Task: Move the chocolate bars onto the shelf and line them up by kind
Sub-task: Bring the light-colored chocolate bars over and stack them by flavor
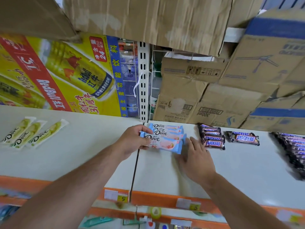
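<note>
A row of light-blue and pink Dove bars (166,136) lies on the white shelf (165,171), near its middle. My left hand (132,142) grips the left end of the nearest bar. At the right end of that same row rests my right hand (196,157), fingers spread and touching the wrappers. Three green Dove bars (31,134) lie side by side at the far left. Right of the blue row sit a stack of Snickers bars (212,138), a single pair of Snickers (244,138), and a further blurred pile of Snickers (293,151) at the right edge.
Cardboard boxes (206,96) stand at the back right of the shelf, and a yellow Red Bull carton (66,75) at the back left. A slotted white upright (143,80) divides them. Orange price strips (165,199) run along the shelf's front edge.
</note>
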